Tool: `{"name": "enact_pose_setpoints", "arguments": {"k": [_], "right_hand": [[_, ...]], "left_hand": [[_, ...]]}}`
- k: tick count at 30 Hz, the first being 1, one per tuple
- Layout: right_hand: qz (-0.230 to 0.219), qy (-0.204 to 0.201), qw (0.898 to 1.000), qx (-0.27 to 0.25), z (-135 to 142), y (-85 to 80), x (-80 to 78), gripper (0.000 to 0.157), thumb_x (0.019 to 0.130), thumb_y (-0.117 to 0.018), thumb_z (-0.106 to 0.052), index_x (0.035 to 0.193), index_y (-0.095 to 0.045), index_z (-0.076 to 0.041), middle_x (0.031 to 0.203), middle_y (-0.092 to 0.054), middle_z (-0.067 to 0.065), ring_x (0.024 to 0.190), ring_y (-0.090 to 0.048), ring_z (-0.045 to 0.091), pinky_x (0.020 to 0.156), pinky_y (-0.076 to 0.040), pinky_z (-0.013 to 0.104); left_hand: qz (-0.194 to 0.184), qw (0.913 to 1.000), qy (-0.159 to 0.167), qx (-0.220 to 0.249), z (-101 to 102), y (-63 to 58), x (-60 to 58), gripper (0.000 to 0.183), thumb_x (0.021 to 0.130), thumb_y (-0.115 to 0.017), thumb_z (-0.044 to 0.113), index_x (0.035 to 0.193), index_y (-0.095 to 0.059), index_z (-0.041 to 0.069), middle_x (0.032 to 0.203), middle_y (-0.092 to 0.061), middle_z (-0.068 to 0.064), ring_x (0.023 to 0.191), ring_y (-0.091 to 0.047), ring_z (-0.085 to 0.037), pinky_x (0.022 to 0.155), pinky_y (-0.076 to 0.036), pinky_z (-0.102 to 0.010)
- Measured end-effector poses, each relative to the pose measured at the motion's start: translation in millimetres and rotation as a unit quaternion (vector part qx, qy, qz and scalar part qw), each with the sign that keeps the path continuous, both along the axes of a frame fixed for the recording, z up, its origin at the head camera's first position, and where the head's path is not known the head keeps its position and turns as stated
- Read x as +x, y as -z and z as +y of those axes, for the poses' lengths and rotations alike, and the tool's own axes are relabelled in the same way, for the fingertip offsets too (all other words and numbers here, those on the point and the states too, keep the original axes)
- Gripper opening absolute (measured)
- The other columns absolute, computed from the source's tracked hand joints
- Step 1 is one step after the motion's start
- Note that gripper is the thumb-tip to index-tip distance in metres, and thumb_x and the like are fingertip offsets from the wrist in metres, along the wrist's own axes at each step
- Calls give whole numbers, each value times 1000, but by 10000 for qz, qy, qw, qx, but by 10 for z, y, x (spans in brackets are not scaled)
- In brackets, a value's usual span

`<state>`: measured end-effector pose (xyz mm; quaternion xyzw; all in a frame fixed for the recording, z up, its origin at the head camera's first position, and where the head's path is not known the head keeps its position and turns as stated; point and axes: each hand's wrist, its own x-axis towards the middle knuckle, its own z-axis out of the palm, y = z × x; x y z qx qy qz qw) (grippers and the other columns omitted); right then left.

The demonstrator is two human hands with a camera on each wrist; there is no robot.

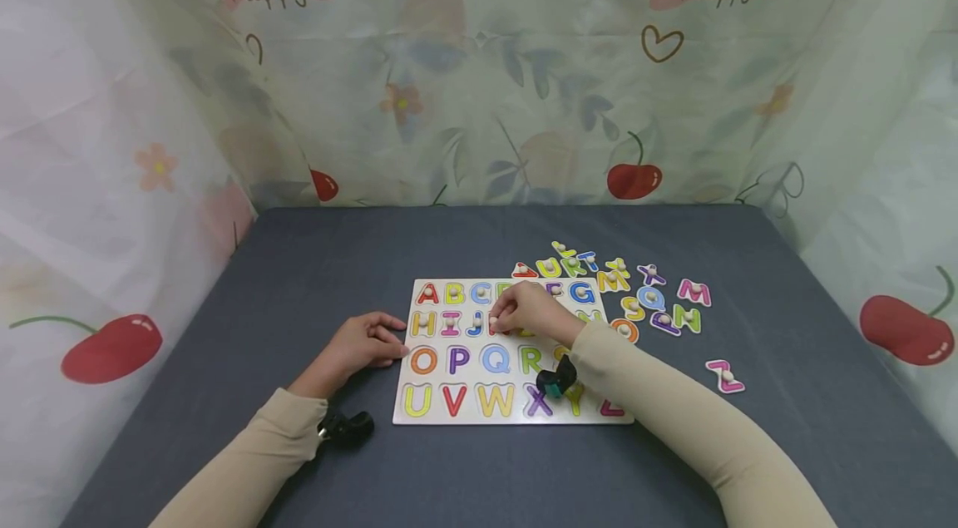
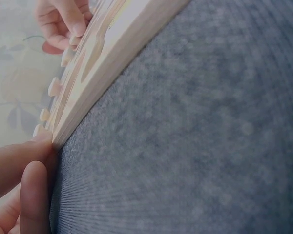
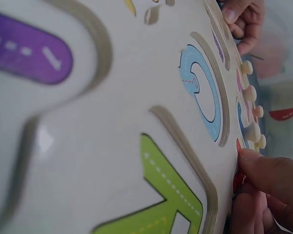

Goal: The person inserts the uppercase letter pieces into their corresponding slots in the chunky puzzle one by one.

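Observation:
My right hand (image 1: 533, 310) pinches the knob of a red letter piece (image 1: 494, 326) at the K place, second row of the white alphabet board (image 1: 441, 420). The right wrist view shows thumb and fingertips (image 3: 251, 163) low at the board, with red (image 3: 238, 181) just under them. My left hand (image 1: 368, 341) rests against the board's left edge, its fingertips touching the rim; the left wrist view shows this contact close up. Knobbed letters such as A (image 1: 427, 293), H (image 1: 422, 323) and G (image 1: 581, 292) sit in their recesses. Printed O (image 1: 423, 360) and U (image 1: 417, 401) show without knobs.
Several loose knobbed letters lie behind and right of the board, among them a pink M (image 1: 694, 293), a green N (image 1: 686, 318) and an orange O (image 1: 624, 332). A pink Z (image 1: 724, 377) lies apart, nearer the front. A dark cloth (image 1: 337, 254) covers the table.

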<state>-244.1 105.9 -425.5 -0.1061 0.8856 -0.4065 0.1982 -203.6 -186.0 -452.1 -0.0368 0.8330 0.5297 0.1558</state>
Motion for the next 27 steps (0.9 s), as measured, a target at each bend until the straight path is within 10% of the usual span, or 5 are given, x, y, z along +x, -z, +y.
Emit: {"name": "enact_pose_setpoints", "arguments": {"k": [18,27], "right_hand": [[371,4,9993,0,191,-102,27,22,81,-78,-21,100,-69,-13,82,-65,1,66,-55,15,49,-41,27],[520,369,9969,-455,564,-216,109,28,83,-77,-20,106,-69,-6,89,-64,5,80,-58,19,72,-49,31]], "left_hand": [[-24,10000,-30,29,21,-7,1,45,78,-81,11,118,-61,2,82,-67,-5,69,-63,-11,62,-54,-25],[-29,10000,-31,-43,12,-12,8,45,78,-80,12,118,-61,3,83,-68,-5,70,-63,-11,63,-54,-25]]}}
